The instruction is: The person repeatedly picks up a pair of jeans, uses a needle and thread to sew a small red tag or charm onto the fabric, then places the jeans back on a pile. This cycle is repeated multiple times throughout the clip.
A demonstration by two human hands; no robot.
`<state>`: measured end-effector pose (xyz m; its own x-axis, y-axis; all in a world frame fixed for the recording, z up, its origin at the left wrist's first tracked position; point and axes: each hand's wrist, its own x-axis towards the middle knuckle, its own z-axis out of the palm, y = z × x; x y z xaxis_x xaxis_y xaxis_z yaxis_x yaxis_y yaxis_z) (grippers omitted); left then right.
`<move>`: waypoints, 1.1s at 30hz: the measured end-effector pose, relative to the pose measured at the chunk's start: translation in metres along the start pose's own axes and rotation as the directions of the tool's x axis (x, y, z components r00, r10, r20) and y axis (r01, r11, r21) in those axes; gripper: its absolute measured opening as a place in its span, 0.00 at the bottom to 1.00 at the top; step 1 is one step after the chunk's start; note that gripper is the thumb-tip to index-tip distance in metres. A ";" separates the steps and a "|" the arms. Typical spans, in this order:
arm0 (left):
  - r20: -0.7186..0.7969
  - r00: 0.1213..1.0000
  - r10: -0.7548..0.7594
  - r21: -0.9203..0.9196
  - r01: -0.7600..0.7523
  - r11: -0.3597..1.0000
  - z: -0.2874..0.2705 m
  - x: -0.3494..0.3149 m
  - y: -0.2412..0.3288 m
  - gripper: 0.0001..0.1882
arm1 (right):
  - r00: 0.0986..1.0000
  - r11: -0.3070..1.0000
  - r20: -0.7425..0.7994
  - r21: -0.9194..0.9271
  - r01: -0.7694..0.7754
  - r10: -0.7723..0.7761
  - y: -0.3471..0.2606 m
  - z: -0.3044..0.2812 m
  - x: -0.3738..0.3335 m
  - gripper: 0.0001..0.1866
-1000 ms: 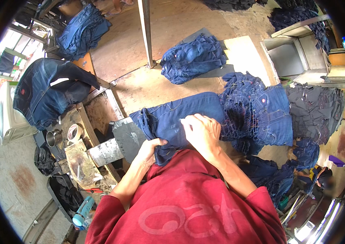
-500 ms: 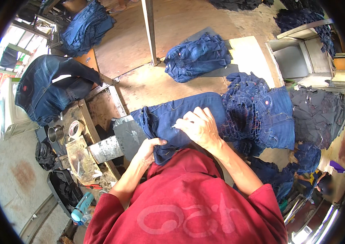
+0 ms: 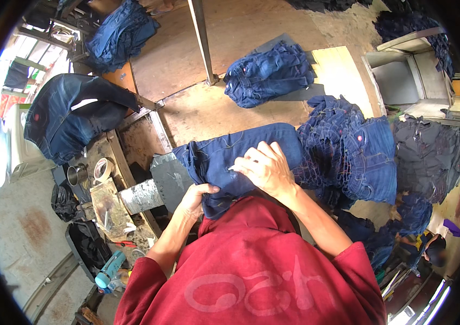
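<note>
Dark blue denim trousers (image 3: 273,138) are drawn over a flat dark board (image 3: 167,181), which sticks out from under the cloth at the left. My left hand (image 3: 193,200) grips the bunched near-left edge of the denim, thumb on top. Over the middle of the cloth, my right hand (image 3: 268,170) pinches a small white piece (image 3: 232,168) that looks like chalk. Its tip is at the fabric, beside a pale mark. Loose threads lie along the denim's upper side.
Piled jeans (image 3: 322,141) with frayed threads adjoin the board's right end, with dark grey garments (image 3: 430,157) beyond. Another jeans stack (image 3: 268,76) lies ahead on the wooden table. Jeans (image 3: 72,116) drape at left, near a tape roll (image 3: 103,170), metal cup (image 3: 76,175) and turquoise bottle (image 3: 110,268).
The pale mark under my right hand looks a little larger. Both hands keep nearly the same places on the denim; the surroundings have shifted slightly in the picture.
</note>
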<state>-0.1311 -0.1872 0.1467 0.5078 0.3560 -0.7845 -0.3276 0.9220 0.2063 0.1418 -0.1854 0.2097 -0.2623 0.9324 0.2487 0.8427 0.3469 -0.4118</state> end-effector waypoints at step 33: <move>-0.156 0.987 -0.048 0.267 0.089 0.960 0.138 0.098 -0.049 0.13 | 0.157 -0.064 0.516 0.385 -0.921 0.842 0.071 0.020 -0.113 0.26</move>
<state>0.0451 -0.1764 0.1406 0.3925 0.2831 -0.8751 -0.0568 0.9571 0.2841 0.2218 -0.2636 0.1345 0.4260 0.4911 -0.7598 0.0069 -0.8416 -0.5401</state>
